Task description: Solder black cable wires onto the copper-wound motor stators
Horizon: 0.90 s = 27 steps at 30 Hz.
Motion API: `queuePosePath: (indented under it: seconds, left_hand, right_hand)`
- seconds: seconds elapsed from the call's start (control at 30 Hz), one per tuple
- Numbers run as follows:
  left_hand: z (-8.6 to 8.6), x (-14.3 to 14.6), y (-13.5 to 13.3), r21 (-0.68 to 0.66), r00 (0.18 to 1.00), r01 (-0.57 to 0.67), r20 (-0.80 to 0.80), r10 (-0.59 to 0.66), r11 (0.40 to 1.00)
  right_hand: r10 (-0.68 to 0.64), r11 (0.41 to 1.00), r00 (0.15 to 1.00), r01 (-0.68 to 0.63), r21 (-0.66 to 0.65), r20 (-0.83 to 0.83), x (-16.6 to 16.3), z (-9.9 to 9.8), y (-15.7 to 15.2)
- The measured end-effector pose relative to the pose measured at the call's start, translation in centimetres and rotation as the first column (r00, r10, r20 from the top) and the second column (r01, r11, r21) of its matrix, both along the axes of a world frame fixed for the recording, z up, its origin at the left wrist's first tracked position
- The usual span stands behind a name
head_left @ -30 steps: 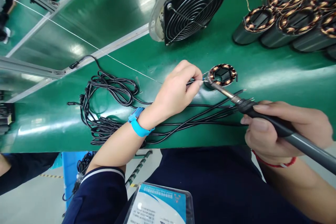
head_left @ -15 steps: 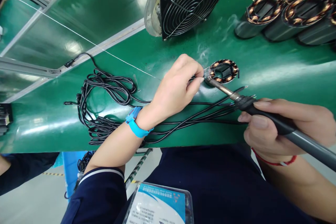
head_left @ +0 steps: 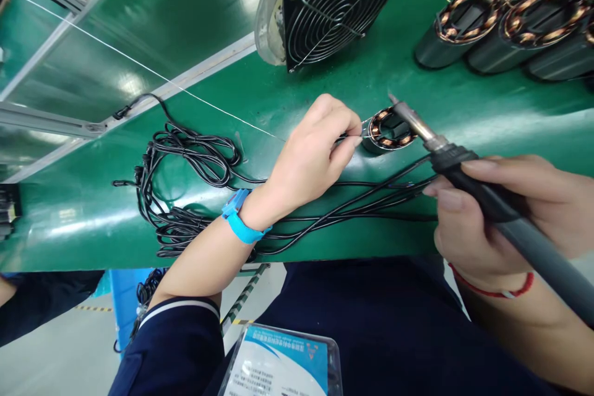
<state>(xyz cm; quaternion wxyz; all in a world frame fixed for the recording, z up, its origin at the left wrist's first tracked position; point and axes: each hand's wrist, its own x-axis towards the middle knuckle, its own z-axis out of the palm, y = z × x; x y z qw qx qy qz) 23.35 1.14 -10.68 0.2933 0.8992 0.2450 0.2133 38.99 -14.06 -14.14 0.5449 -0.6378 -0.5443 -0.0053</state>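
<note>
Between my left thumb and fingers, a thin wire (head_left: 365,136) is pinched beside a small motor stator (head_left: 381,147) with copper windings; something black also shows between the fingertips. My left hand (head_left: 313,145) wears a blue strap (head_left: 241,218) at the wrist, and its grip hides part of the wire. With my right hand (head_left: 501,210) I hold a soldering iron (head_left: 496,195) by its dark handle. Its metal tip is raised over the stator's far rim, apparently apart from it. A thin pale line (head_left: 185,90), like solder wire, runs from the upper left to behind my left hand.
Black cables (head_left: 185,161) lie coiled at left, their ends stretching right below the stator. A fan with a wire guard (head_left: 341,15) stands at the back. Several more stators (head_left: 445,49) stand at upper right. Another person's sleeve (head_left: 46,303) shows at lower left.
My right hand has lifted the soldering iron's tip off the near left side of the stator, up and to the right. Smoke there has thinned out. My left hand has hardly moved.
</note>
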Motion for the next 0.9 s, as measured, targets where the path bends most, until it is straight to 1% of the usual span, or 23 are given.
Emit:
queuePosePath:
  seconds: [0.07, 0.1, 0.17, 0.2, 0.23, 0.3, 0.37, 0.4, 0.5, 0.57, 0.63, 0.67, 0.7, 0.73, 0.77, 0.83, 0.87, 0.9]
  left_hand:
    - [0.0, 0.0, 0.0, 0.003, 1.000, -0.009, -0.018, 0.009, 1.000]
    - [0.1, 0.0, 0.0, 0.007, 1.000, -0.009, -0.019, 0.009, 1.000]
    - [0.1, 0.0, 0.0, 0.019, 1.000, -0.005, -0.014, 0.005, 1.000]
    - [0.1, 0.0, 0.0, 0.025, 1.000, -0.001, -0.010, 0.001, 1.000]
    - [0.0, -0.1, 0.0, 0.029, 1.000, 0.002, -0.007, -0.001, 1.000]
    - [0.0, -0.1, 0.1, 0.032, 1.000, 0.002, -0.010, -0.002, 0.999]
    - [-0.1, -0.1, 0.1, 0.031, 1.000, 0.006, -0.014, -0.005, 1.000]
    - [-0.1, -0.1, 0.1, 0.030, 1.000, 0.010, -0.014, -0.009, 0.999]
    - [0.0, 0.0, 0.1, 0.028, 1.000, 0.016, -0.001, -0.016, 0.999]
    - [0.1, 0.0, 0.1, 0.005, 1.000, 0.006, 0.019, -0.006, 1.000]
    - [0.3, 0.1, 0.1, -0.071, 0.999, -0.013, 0.033, 0.015, 0.997]
    - [0.4, 0.1, 0.1, -0.141, 0.999, -0.025, 0.034, 0.030, 0.990]
    - [0.6, 0.1, 0.1, -0.240, 0.999, -0.035, 0.029, 0.043, 0.970]
    - [0.7, 0.2, 0.2, -0.366, 0.998, -0.046, 0.012, 0.055, 0.929]
    - [0.9, 0.2, 0.2, -0.502, 0.998, -0.060, -0.009, 0.064, 0.863]
    - [1.2, 0.4, 0.3, -0.732, 0.996, -0.089, -0.047, 0.081, 0.676]
    - [1.4, 0.5, 0.4, -0.804, 0.994, -0.100, -0.056, 0.093, 0.586]
    - [1.5, 0.5, 0.4, -0.850, 0.992, -0.108, -0.058, 0.111, 0.516]
  right_hand:
    - [0.068, 0.996, 0.997, -0.069, 0.050, 0.024, -0.5, 0.8, 0.9]
    - [0.091, 0.995, 0.996, -0.091, 0.046, -0.006, -0.7, 1.1, 1.2]
    - [0.102, 0.995, 0.991, -0.102, 0.002, -0.087, -1.2, 1.6, 1.7]
    - [0.094, 0.995, 0.991, -0.096, -0.013, -0.100, -1.3, 1.8, 1.9]
    - [0.082, 0.996, 0.992, -0.086, -0.035, -0.091, -1.5, 2.0, 2.1]
    - [0.057, 0.990, 0.998, -0.060, -0.127, -0.028, -1.6, 2.4, 2.5]
    - [0.063, 0.975, 0.998, -0.055, -0.215, 0.030, -1.6, 2.6, 2.9]
    - [0.076, 0.970, 0.996, -0.063, -0.236, 0.045, -1.6, 2.6, 3.0]
    - [0.094, 0.971, 0.995, -0.083, -0.225, 0.039, -1.7, 2.3, 3.4]
    - [0.075, 0.980, 0.996, -0.065, -0.190, 0.046, -1.7, 1.9, 3.5]
    - [0.029, 0.987, 0.997, -0.017, -0.160, 0.072, -1.7, 1.7, 3.5]
    - [0.005, 0.987, 0.996, 0.009, -0.159, 0.085, -1.7, 1.5, 3.5]
    - [-0.012, 0.985, 0.995, 0.028, -0.173, 0.097, -1.7, 1.4, 3.6]
    - [-0.014, 0.980, 0.993, 0.036, -0.197, 0.113, -1.7, 1.4, 3.6]
    - [-0.008, 0.973, 0.991, 0.038, -0.229, 0.131, -1.7, 1.3, 3.7]
    - [0.016, 0.961, 0.983, 0.035, -0.275, 0.182, -1.7, 1.2, 3.8]
    - [0.027, 0.957, 0.978, 0.035, -0.289, 0.206, -1.7, 1.2, 3.9]
    - [0.030, 0.954, 0.975, 0.038, -0.296, 0.222, -1.7, 1.1, 3.9]
